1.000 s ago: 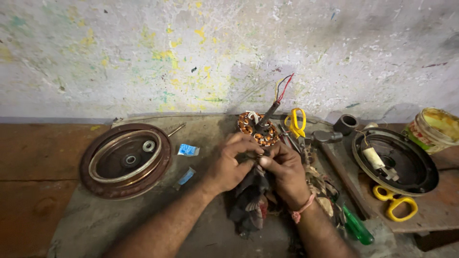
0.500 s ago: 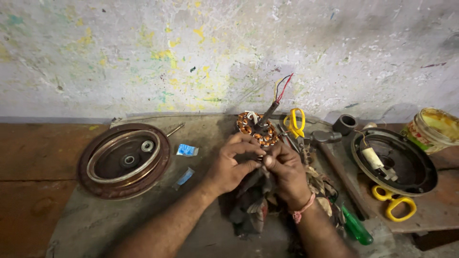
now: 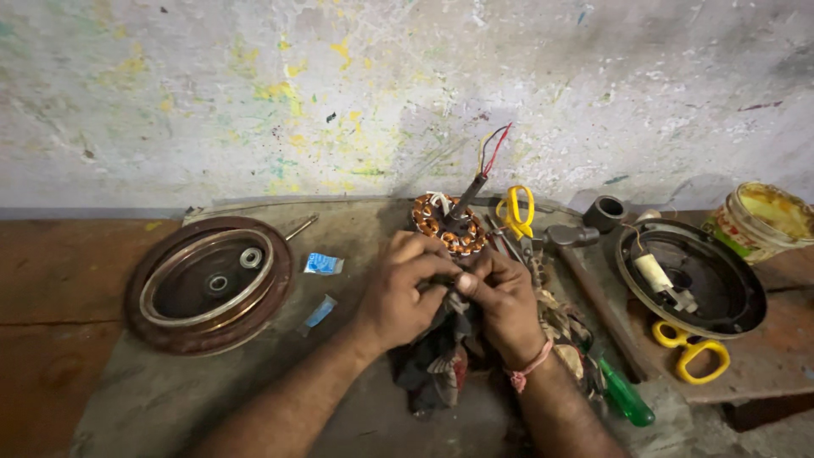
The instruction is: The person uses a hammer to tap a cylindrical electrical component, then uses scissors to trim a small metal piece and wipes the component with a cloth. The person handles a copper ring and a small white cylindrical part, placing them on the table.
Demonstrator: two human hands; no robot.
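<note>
1. Both hands meet at the middle of the bench: the left hand [image 3: 397, 293] and the right hand [image 3: 502, 305] pinch fingertips together on something small, too hidden to name, just over a dark rag [image 3: 441, 365].
2. Each grasp is tight, fingers curled in, thumbs pressing toward each other; whether either also clutches the rag I cannot tell.
3. Just beyond the fingertips stands the copper-wound motor coil [image 3: 445, 225], its shaft tilted up with red and black wires at the tip. It likely sits that close so the fine work stays within reach.
4. Forearms come in from the near edge and converge, wrists low, the right one wearing a pink thread band [image 3: 530, 366].
5. Left of the grip, well apart, lies a round rusty cover [image 3: 208, 284]; between are two small blue packets [image 3: 323, 264].
6. Right of the grip lie a hammer [image 3: 585, 271], a green-handled screwdriver [image 3: 626, 397] and a black round housing [image 3: 691, 276]; yellow scissors [image 3: 515, 210] rest beyond.
</note>
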